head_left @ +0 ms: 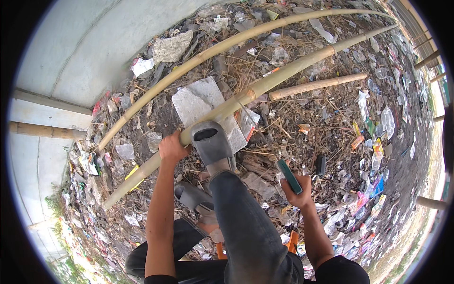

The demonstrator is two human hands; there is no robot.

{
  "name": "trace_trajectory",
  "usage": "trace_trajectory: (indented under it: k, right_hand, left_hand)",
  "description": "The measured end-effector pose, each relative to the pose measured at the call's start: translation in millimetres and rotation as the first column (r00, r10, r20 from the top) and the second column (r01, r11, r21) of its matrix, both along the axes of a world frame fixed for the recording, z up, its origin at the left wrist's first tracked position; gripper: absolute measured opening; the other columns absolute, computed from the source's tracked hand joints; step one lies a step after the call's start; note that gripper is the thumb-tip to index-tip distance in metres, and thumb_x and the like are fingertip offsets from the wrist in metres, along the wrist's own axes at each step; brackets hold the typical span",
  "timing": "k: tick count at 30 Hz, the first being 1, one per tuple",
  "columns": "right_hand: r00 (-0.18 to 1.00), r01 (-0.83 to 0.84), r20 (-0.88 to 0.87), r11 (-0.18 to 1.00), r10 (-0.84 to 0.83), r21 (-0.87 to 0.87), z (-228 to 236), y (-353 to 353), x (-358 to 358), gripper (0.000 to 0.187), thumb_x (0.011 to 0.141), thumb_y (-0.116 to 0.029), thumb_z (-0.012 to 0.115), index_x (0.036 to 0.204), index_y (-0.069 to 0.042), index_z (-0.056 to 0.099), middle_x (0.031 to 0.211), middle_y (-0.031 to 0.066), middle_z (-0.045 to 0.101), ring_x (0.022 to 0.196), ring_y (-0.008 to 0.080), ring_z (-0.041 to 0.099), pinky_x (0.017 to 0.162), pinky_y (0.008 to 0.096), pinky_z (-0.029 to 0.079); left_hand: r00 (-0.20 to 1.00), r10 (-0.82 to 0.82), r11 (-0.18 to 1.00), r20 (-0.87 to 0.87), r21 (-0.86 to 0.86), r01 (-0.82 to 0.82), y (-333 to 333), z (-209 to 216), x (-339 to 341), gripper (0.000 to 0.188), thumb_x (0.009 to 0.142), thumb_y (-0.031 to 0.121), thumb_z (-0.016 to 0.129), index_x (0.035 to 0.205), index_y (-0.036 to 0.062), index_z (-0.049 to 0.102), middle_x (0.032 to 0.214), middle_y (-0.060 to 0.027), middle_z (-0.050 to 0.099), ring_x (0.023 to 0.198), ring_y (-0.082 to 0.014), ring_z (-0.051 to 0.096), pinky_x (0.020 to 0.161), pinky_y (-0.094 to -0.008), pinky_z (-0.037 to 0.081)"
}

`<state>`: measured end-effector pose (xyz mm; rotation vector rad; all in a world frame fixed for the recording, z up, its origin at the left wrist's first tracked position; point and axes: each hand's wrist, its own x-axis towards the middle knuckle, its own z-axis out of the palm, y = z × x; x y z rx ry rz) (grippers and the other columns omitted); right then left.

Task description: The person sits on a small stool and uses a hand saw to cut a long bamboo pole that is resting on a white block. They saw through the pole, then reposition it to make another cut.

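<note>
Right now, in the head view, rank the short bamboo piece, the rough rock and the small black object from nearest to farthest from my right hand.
1. Small black object: just beyond the right hand, to its right.
2. Short bamboo piece: farther ahead.
3. Rough rock: far upper left, near the wall.

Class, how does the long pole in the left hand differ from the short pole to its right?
The long pole is thicker; the short pole is slimmer. The long pole looks greener, the short pole browner. The left hand grips the long pole; the short pole lies untouched. Both are round and slant up to the right.
</note>
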<state>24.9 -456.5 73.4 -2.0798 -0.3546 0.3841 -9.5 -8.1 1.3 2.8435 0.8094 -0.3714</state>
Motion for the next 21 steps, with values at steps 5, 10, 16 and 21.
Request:
trace_trajectory:
  k: [5,10,16,21]
  right_hand:
    - [0.985,0.062,-0.156,0.993,-0.076,-0.098,33.7,-24.8,-24.4,0.032,0.088,-0.009,0.071,0.060,0.000,0.059,0.050,0.0053,0.053,0.047,0.0070,0.047,0.044,0.0324,0.038]
    - [0.978,0.144,-0.146,0.989,-0.147,-0.025,-14.2,23.6,21.9,0.029,0.085,-0.011,0.070,0.063,0.003,0.058,0.051,0.0049,0.052,0.051,0.0073,0.046,0.046,0.0334,0.038]
    - [0.984,0.153,0.065,0.976,-0.164,0.157,-54.0,130.2,103.4,0.027,0.079,-0.017,0.073,0.066,0.003,0.060,0.053,0.0131,0.056,0.048,0.0184,0.049,0.052,0.0395,0.044]
    - [0.987,0.131,0.069,0.978,-0.144,0.164,-69.5,129.4,105.2,0.023,0.081,-0.015,0.071,0.069,0.002,0.065,0.053,0.0085,0.053,0.050,0.0138,0.050,0.052,0.0358,0.043]
  left_hand:
    - [1.000,0.004,1.000,-0.012,0.024,-0.003,2.6,-1.7,-5.5,0.044,0.073,0.031,0.084,0.108,0.0095,0.065,0.103,-0.0181,0.076,0.096,-0.0395,0.074,0.086,-0.0510,0.059]
    - [0.999,-0.014,0.999,0.034,0.036,0.012,-1.2,-18.8,-0.1,0.042,0.075,0.029,0.082,0.108,0.0088,0.065,0.105,-0.0184,0.075,0.095,-0.0403,0.074,0.087,-0.0504,0.060]
    - [1.000,-0.018,1.000,-0.019,0.025,0.018,-0.4,-4.5,-2.7,0.042,0.078,0.029,0.080,0.110,0.0081,0.065,0.104,-0.0189,0.076,0.098,-0.0393,0.074,0.088,-0.0497,0.059]
    - [1.000,0.005,0.999,-0.005,0.033,-0.005,2.3,-2.1,-0.5,0.042,0.075,0.029,0.080,0.109,0.0082,0.066,0.103,-0.0196,0.076,0.099,-0.0395,0.073,0.090,-0.0495,0.059]
